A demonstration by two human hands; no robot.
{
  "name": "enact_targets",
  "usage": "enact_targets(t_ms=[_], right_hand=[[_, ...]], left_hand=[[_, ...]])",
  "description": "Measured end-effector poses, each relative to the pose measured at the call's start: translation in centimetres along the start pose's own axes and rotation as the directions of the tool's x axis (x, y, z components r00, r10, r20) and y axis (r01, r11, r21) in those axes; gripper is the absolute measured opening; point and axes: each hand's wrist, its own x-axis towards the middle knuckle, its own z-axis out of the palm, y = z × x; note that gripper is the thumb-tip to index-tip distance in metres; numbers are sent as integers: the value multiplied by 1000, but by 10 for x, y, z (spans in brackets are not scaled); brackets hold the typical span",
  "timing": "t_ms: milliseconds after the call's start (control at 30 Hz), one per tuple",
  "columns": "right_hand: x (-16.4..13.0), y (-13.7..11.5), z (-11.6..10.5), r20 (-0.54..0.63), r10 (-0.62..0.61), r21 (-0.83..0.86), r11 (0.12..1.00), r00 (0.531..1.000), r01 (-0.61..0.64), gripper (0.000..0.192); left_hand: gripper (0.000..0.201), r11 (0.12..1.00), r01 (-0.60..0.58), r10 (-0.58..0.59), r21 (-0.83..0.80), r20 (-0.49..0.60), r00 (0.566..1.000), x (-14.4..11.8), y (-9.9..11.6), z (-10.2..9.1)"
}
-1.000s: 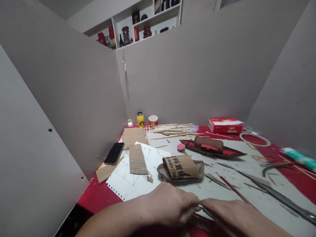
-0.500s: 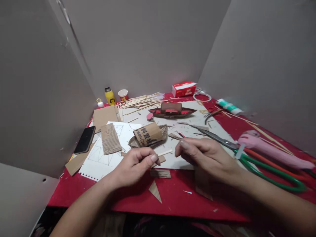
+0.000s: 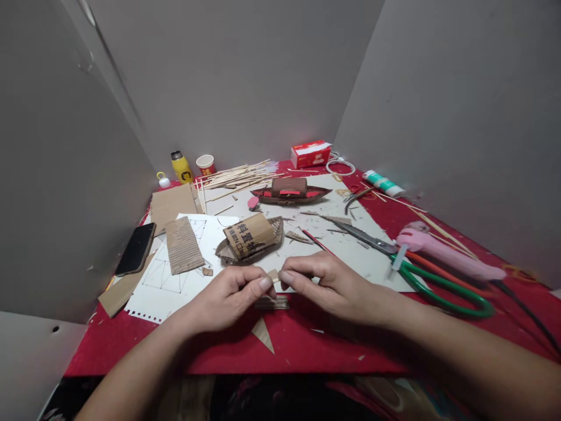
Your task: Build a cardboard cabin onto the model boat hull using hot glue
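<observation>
A short, pale wooden stick (image 3: 276,280) spans the small gap between my hands. My left hand (image 3: 239,296) pinches one end of it between thumb and forefinger. At the other end, my right hand (image 3: 324,286) is closed with thumb against fingers, gripping the stick too. Just beyond them sits a small cardboard boat (image 3: 252,238) with a curved, printed cover. A finished-looking brown and red model boat (image 3: 290,191) stands farther back. Below the hands lie a ridged cardboard strip (image 3: 276,303) and a cardboard triangle (image 3: 263,336).
Large green-handled scissors (image 3: 442,295) and a pink glue gun (image 3: 451,254) lie at right. A phone (image 3: 137,248), corrugated cardboard (image 3: 184,245) and a drawn sheet (image 3: 166,283) are at left. Behind are a sticks pile (image 3: 241,175), yellow bottle (image 3: 181,168), paper cup (image 3: 205,166) and tissue pack (image 3: 311,155).
My right hand has moved left to meet the left hand and closed on the stick's free end. The whole view has shifted slightly, with table items appearing farther left.
</observation>
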Motion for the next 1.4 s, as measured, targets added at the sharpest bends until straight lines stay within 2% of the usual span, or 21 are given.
enact_targets(t_ms=[133,233,333,400,500,600,733,867,1000,1133,1300,1400], right_hand=[[0,0,-2,69,16,5,1000,998,-16,33],[0,0,-3,172,29,2,1000,985,-29,29],[0,0,-4,269,55,-54,998,962,-42,26],[0,-1,-4,294,65,-96,995,954,-39,25],[-1,-2,-4,302,84,-159,987,950,-36,25],[-2,-2,-4,312,123,-232,971,942,-50,25],[-4,-1,-4,314,153,-305,951,937,-53,26],[-2,-1,-3,293,173,-373,926,940,-54,25],[-1,-1,-1,273,179,-394,917,945,-60,23],[-3,1,-1,253,125,-377,926,959,-21,24],[1,2,-3,255,132,-417,909,958,-14,27],[4,-2,-5,255,133,-438,899,958,-8,29]], left_hand=[[31,999,30,-29,-38,22,999,0,-1,0],[30,999,32,-32,3,28,999,0,-4,2],[28,998,36,-39,48,69,997,1,-5,2],[27,997,54,-59,53,98,993,2,-6,2],[25,995,71,-80,72,131,988,2,-5,2],[24,981,55,-82,188,139,987,2,-4,2],[26,933,32,-80,358,120,990,3,-3,3],[25,900,2,-44,435,85,995,3,-2,5],[26,884,-12,-21,468,66,998,2,-1,5],[27,883,8,-45,468,67,997,2,1,4],[31,880,16,-62,474,80,995,3,0,1],[31,891,24,-48,454,43,998,4,-3,0]])
